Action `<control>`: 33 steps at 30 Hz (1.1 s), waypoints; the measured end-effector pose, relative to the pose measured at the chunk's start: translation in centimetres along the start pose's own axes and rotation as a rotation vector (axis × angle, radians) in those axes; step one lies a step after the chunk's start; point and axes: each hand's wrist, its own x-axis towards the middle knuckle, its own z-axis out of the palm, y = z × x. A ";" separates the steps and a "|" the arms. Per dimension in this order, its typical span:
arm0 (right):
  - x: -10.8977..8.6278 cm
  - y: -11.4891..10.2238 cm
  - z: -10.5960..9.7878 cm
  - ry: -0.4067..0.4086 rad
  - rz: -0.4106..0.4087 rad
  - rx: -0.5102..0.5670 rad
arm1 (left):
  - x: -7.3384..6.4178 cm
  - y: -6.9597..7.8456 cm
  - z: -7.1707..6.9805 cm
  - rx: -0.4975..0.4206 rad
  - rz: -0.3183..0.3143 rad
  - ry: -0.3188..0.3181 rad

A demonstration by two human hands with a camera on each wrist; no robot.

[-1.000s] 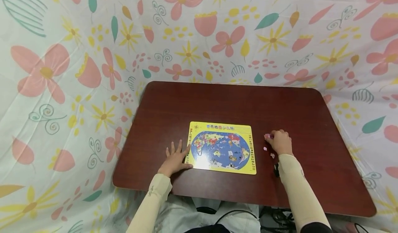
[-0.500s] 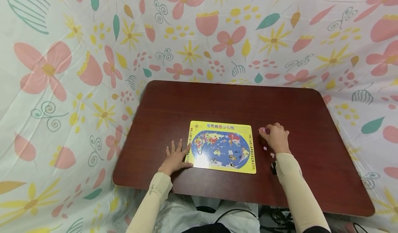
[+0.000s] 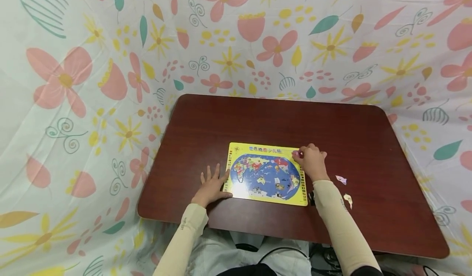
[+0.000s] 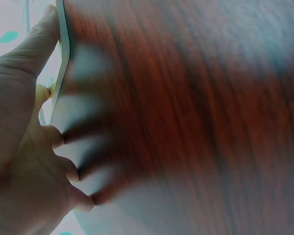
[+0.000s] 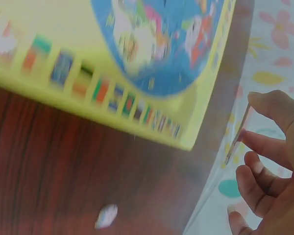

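A yellow-bordered world map puzzle board (image 3: 302,200) lies on the brown table. My left hand (image 3: 211,188) rests at its left edge with fingers spread; in the left wrist view the thumb (image 4: 36,44) lies along the board's edge and the fingertips touch the tabletop. My right hand (image 3: 313,161) is over the board's upper right corner, pinching a thin pink puzzle piece (image 5: 238,137) between thumb and index finger. The other fingers are loosely curled. In the right wrist view the piece is seen nearly edge-on.
Two small loose puzzle pieces, one purplish (image 3: 341,179) and one pale (image 3: 348,200), lie right of the right forearm. A small piece (image 5: 107,216) shows beside the board in the right wrist view. A flower-printed cloth (image 3: 228,30) surrounds the table (image 3: 177,177).
My right hand has moved left with the pink piece, from the table to the board's upper right corner. Pieces right of the forearm have come into view. My left hand stays at the board's edge.
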 end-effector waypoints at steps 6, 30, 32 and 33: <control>0.1 -1.5 1.4 -0.004 -0.052 0.007 | 0.2 -0.1 0.3 0.011 0.004 -0.002; -0.2 -3.3 4.8 -0.106 -0.073 0.005 | -0.2 -0.3 0.4 0.011 0.008 -0.003; 0.0 -3.4 4.9 -0.096 -0.079 0.004 | -0.2 -0.4 0.2 0.010 0.013 0.009; 0.0 -3.5 5.0 -0.094 -0.082 0.006 | -0.2 -0.5 0.1 0.007 0.017 0.015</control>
